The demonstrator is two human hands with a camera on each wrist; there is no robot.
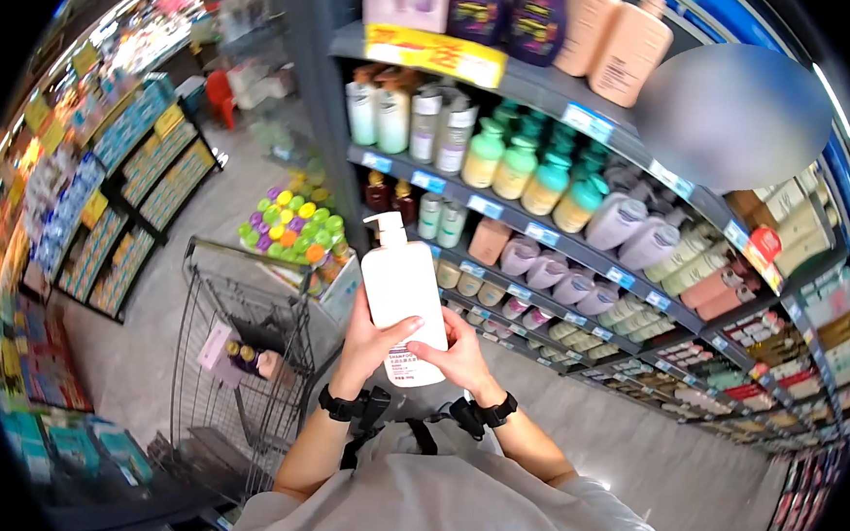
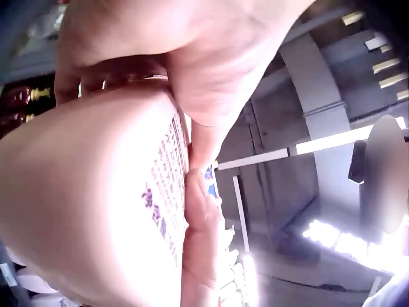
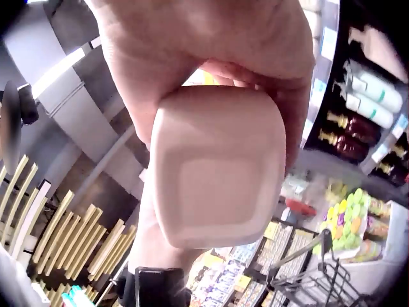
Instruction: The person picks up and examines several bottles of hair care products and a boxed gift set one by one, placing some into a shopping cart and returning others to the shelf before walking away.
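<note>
A white pump shampoo bottle point(image 1: 405, 298) is held up in front of the body, its pump head tilted up and to the left in the head view. My left hand point(image 1: 369, 345) grips its left side, thumb across the front. From the other side my right hand point(image 1: 459, 353) grips it too, with the thumb tips close together over the lower label. The left wrist view shows small purple print on the bottle point(image 2: 121, 185) beside the left hand point(image 2: 211, 57). Seen from below in the right wrist view, the bottle's flat base point(image 3: 220, 169) faces the camera under the right hand point(image 3: 211, 38).
A wire shopping cart point(image 1: 242, 391) at the left carries a pink box point(image 1: 222, 354) and dark bottles point(image 1: 242, 356). Shelves of pump bottles point(image 1: 514, 164) rise ahead and to the right. Behind the cart stands a display of colourful capped containers point(image 1: 296, 224).
</note>
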